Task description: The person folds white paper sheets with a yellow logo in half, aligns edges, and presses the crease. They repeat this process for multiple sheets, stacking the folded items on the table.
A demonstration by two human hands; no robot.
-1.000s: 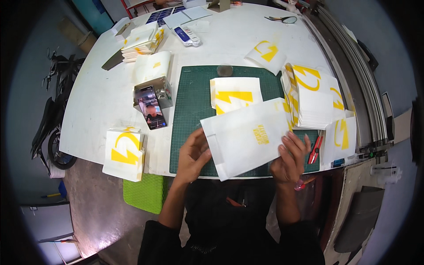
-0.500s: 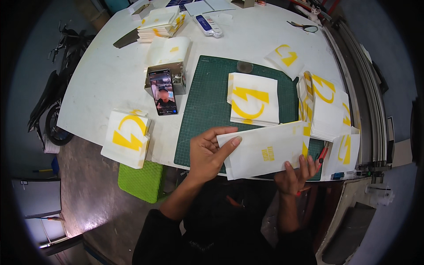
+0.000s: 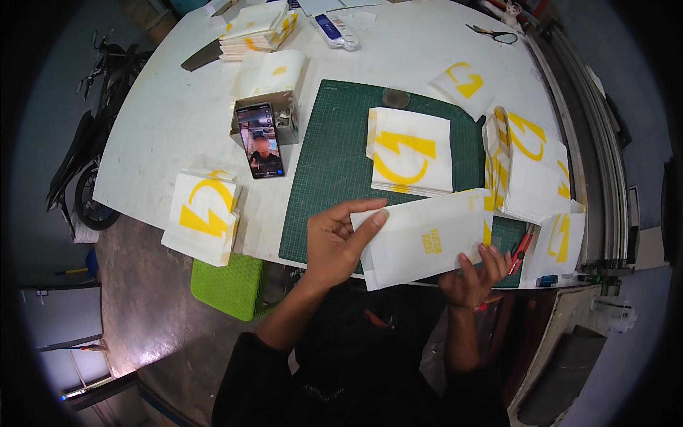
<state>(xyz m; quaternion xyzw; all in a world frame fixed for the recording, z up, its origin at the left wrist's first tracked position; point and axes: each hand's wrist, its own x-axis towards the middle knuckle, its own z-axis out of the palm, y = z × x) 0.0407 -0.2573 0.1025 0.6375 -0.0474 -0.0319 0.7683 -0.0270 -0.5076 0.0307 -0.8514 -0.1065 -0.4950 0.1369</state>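
A flat white paper bag (image 3: 405, 245) with small yellow print is held out over the near edge of the table. My left hand (image 3: 341, 238) pinches its left end, thumb on top and fingers behind. At the lower right edge, my right hand (image 3: 473, 277) grips the bag with curled fingertips on its face; its thumb is hidden. Just beyond lies a stack of similar bags (image 3: 413, 153) with a large yellow mark, on a green cutting mat (image 3: 327, 164). More bags (image 3: 530, 167) are piled to the right, and a red-handled tool (image 3: 521, 250) rests near my right hand.
Another bag stack (image 3: 203, 217) sits at the table's left edge. A phone (image 3: 260, 142) leans on a small box (image 3: 286, 117). Farther back are a bag pile (image 3: 256, 32), a white packet (image 3: 336, 32) and scissors (image 3: 494, 33). A green stool (image 3: 226, 285) stands below the table.
The view has shifted slightly. Both hands keep hold of the bag, and its right end is tilted up a little more.
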